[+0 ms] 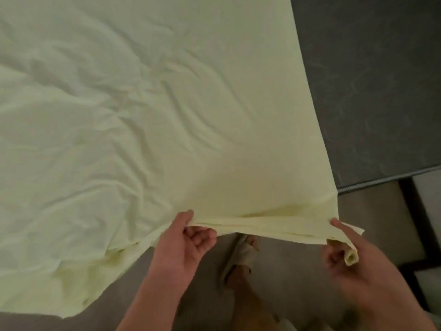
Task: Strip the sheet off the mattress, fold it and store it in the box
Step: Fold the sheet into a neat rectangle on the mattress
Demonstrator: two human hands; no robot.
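Observation:
A pale yellow sheet (pixel 133 111) lies wrinkled across the dark grey mattress (pixel 372 87), covering most of the view. Its near edge is gathered in several layers and held up off the mattress end. My left hand (pixel 183 244) pinches that edge between thumb and curled fingers at its left part. My right hand (pixel 350 256) grips the right corner, with a rolled bit of cloth sticking out between the fingers. The stretch of edge between my hands hangs nearly taut. No box is in view.
The bare mattress shows at the upper right, ending in a piped edge (pixel 386 177). Below it is beige floor (pixel 372 216) and a dark frame (pixel 415 211) at the right. My foot in a light sandal (pixel 241 256) stands on the floor between my hands.

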